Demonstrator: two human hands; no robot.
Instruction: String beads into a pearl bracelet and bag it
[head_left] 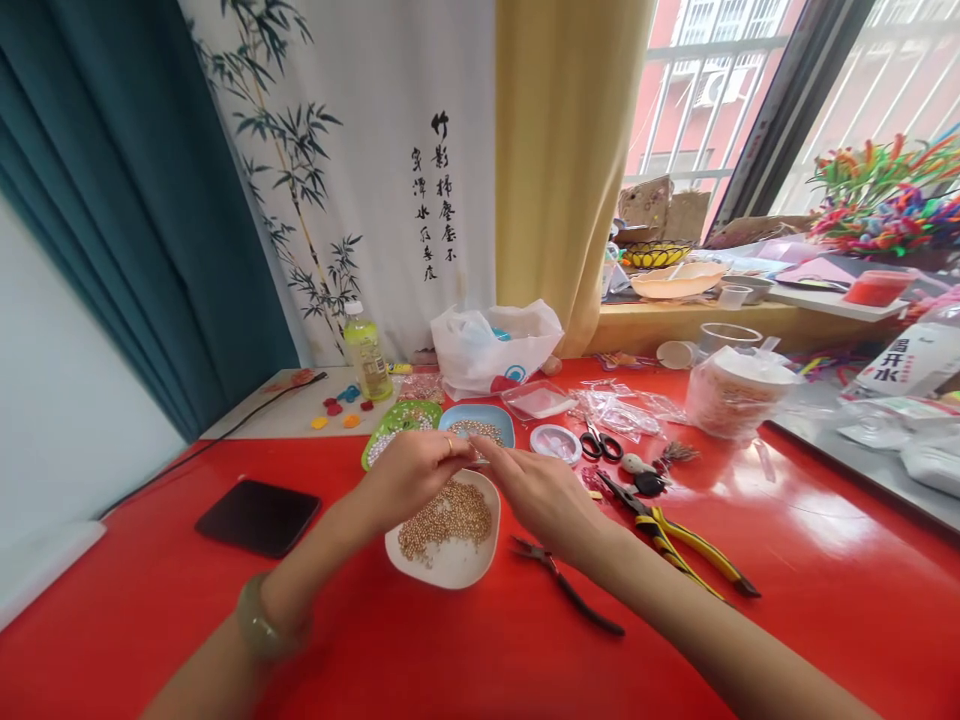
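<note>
My left hand [421, 468] and my right hand [536, 490] meet fingertip to fingertip above the far rim of a white dish [454, 570]. Gold beads [448, 520] lie spread in that dish. Both hands are closed in a pinch; a small pale sliver shows at the fingertips, too small to name. Just beyond the hands are a blue dish [506, 418] with more gold beads and a green dish [433, 408] with whitish beads, each partly hidden by my hands. Slim dark-handled pliers [570, 590] rest on the red table, below my right hand.
Yellow-and-black pliers [667, 535] lie beside my right forearm, near scissors [600, 442] and a round white container [555, 445]. A black phone [259, 516] lies at left. Behind stand a bottle [367, 355] and a white plastic bag [491, 350]. A grey tray [840, 470] is at right.
</note>
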